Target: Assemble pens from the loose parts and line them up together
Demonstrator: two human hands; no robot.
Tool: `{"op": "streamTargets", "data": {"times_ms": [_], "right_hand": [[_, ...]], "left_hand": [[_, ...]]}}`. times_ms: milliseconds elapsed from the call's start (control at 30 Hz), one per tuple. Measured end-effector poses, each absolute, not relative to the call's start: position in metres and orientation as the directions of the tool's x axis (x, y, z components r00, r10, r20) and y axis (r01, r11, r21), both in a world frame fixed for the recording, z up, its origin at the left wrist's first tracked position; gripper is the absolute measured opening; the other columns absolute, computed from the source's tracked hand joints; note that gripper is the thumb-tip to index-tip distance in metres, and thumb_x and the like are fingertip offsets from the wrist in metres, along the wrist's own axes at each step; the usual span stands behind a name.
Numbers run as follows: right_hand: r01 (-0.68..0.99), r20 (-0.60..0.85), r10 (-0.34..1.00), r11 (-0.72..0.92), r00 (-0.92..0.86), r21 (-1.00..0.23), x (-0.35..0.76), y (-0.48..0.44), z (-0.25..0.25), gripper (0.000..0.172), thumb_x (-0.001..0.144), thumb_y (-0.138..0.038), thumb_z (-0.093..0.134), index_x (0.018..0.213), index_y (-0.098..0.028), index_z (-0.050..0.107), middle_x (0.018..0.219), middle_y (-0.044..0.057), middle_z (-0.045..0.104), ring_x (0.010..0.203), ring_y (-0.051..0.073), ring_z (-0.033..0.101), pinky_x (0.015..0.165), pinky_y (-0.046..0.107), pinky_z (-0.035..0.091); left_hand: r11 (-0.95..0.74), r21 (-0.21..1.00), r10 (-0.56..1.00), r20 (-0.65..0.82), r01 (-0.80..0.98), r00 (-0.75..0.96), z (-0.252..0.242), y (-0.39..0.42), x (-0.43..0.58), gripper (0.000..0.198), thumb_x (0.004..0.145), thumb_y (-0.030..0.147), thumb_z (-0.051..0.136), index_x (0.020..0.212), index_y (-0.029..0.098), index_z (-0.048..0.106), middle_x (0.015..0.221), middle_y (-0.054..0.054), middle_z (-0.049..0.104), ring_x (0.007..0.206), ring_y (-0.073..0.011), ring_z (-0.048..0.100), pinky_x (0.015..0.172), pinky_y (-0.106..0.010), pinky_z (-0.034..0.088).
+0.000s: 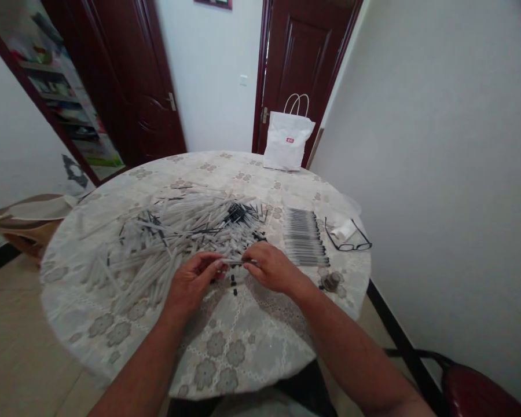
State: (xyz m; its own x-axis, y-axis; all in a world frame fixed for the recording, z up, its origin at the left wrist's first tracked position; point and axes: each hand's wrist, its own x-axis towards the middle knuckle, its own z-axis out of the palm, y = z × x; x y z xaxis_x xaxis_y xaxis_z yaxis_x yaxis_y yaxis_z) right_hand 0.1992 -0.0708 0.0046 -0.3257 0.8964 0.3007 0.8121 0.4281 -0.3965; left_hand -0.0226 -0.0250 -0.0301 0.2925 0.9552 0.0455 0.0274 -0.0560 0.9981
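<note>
A thin, translucent pen barrel (232,262) lies level between my two hands. My left hand (193,281) pinches its left end between thumb and fingers. At the other end, the closed fingers of my right hand (270,266) grip it and hide its tip. Small black plugs (235,292) lie on the cloth just below the barrel. Beyond my hands spreads a large loose heap of translucent barrels (156,266), with thin dark sticks and a dark cluster of small black parts (238,213) mixed in. Right of my right hand, pens with black ends (304,237) lie side by side in a neat row.
The round table has a flowered cloth (217,359). Black-framed glasses (355,247) and a white roll (344,230) lie at its right side, near a small dark round object (330,281). A white paper bag (289,142) stands at the far edge. A dark red chair (481,385) is at lower right.
</note>
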Motion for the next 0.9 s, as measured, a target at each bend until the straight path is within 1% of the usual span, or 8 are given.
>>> {"op": "streamTargets", "data": {"times_ms": [100, 200, 300, 367, 433, 533, 700, 900], "right_hand": [[0.911, 0.203, 0.934, 0.338, -0.294, -0.238, 0.233, -0.075, 0.021, 0.013, 0.095, -0.022, 0.061, 0.100, -0.019, 0.073, 0.097, 0.009, 0.069, 0.097, 0.021, 0.060, 0.090, 0.030, 0.044], [0.993, 0.139, 0.987, 0.092, -0.081, -0.074, 0.278, -0.074, 0.031, 0.018, 0.095, -0.022, 0.059, 0.102, -0.018, 0.075, 0.100, 0.011, 0.071, 0.102, 0.023, 0.061, 0.094, 0.032, 0.042], [0.982, 0.027, 0.984, -0.175, 0.173, 0.066, 0.317, -0.069, 0.031, 0.024, 0.093, -0.021, 0.056, 0.103, -0.019, 0.078, 0.105, 0.013, 0.073, 0.105, 0.024, 0.063, 0.093, 0.031, 0.043], [0.962, -0.026, 0.966, -0.252, 0.256, 0.109, 0.334, -0.065, 0.028, 0.025, 0.091, -0.020, 0.057, 0.104, -0.020, 0.079, 0.108, 0.013, 0.074, 0.106, 0.025, 0.064, 0.090, 0.030, 0.044], [0.954, -0.043, 0.959, -0.274, 0.281, 0.120, 0.342, -0.062, 0.023, 0.025, 0.089, -0.019, 0.058, 0.103, -0.020, 0.079, 0.108, 0.014, 0.075, 0.106, 0.025, 0.065, 0.088, 0.030, 0.045], [0.950, -0.042, 0.954, -0.288, 0.295, 0.123, 0.345, -0.057, 0.016, 0.026, 0.089, -0.019, 0.059, 0.104, -0.020, 0.079, 0.108, 0.015, 0.075, 0.106, 0.026, 0.066, 0.088, 0.031, 0.046], [0.947, -0.017, 0.954, -0.294, 0.299, 0.130, 0.342, -0.049, 0.010, 0.028, 0.089, -0.017, 0.058, 0.107, -0.019, 0.079, 0.107, 0.018, 0.075, 0.108, 0.028, 0.066, 0.087, 0.034, 0.046], [0.959, 0.033, 0.967, -0.256, 0.254, 0.121, 0.327, -0.046, 0.012, 0.029, 0.091, -0.019, 0.056, 0.111, -0.021, 0.077, 0.111, 0.017, 0.074, 0.104, 0.029, 0.068, 0.082, 0.034, 0.046]], "left_hand": [[-0.160, 0.967, 0.941, 0.089, 0.198, 0.326, -0.034, -0.027, -0.024, 0.036, 0.086, 0.051, 0.068, 0.098, 0.018, 0.072, 0.087, -0.007, 0.077, 0.078, -0.0223, 0.074, 0.074, -0.033, 0.058], [-0.227, 0.923, 0.947, 0.135, 0.309, 0.292, -0.036, -0.028, -0.025, 0.035, 0.089, 0.052, 0.062, 0.096, 0.019, 0.071, 0.083, -0.004, 0.076, 0.073, -0.0202, 0.072, 0.069, -0.030, 0.055], [-0.323, 0.842, 0.940, 0.235, 0.431, 0.246, -0.039, -0.026, -0.026, 0.032, 0.092, 0.050, 0.059, 0.096, 0.020, 0.071, 0.082, -0.002, 0.074, 0.070, -0.0191, 0.069, 0.067, -0.029, 0.052], [-0.398, 0.759, 0.917, 0.322, 0.515, 0.234, -0.042, -0.025, -0.027, 0.030, 0.094, 0.047, 0.057, 0.097, 0.021, 0.071, 0.084, -0.003, 0.075, 0.073, -0.0194, 0.069, 0.072, -0.030, 0.051], [-0.442, 0.692, 0.896, 0.378, 0.571, 0.234, -0.045, -0.024, -0.028, 0.029, 0.095, 0.045, 0.055, 0.099, 0.021, 0.070, 0.088, -0.003, 0.075, 0.077, -0.0200, 0.069, 0.077, -0.031, 0.051], [-0.466, 0.647, 0.879, 0.413, 0.604, 0.236, -0.048, -0.023, -0.029, 0.027, 0.096, 0.044, 0.054, 0.099, 0.022, 0.069, 0.088, -0.003, 0.075, 0.078, -0.0208, 0.070, 0.079, -0.032, 0.051], [-0.489, 0.619, 0.864, 0.441, 0.615, 0.243, -0.049, -0.025, -0.028, 0.025, 0.097, 0.041, 0.052, 0.099, 0.022, 0.067, 0.089, -0.004, 0.075, 0.079, -0.0220, 0.070, 0.077, -0.032, 0.049], [-0.478, 0.619, 0.864, 0.460, 0.623, 0.205, -0.049, -0.026, -0.028, 0.022, 0.097, 0.038, 0.052, 0.098, 0.022, 0.068, 0.088, -0.005, 0.075, 0.078, -0.0216, 0.069, 0.076, -0.031, 0.047]]}}
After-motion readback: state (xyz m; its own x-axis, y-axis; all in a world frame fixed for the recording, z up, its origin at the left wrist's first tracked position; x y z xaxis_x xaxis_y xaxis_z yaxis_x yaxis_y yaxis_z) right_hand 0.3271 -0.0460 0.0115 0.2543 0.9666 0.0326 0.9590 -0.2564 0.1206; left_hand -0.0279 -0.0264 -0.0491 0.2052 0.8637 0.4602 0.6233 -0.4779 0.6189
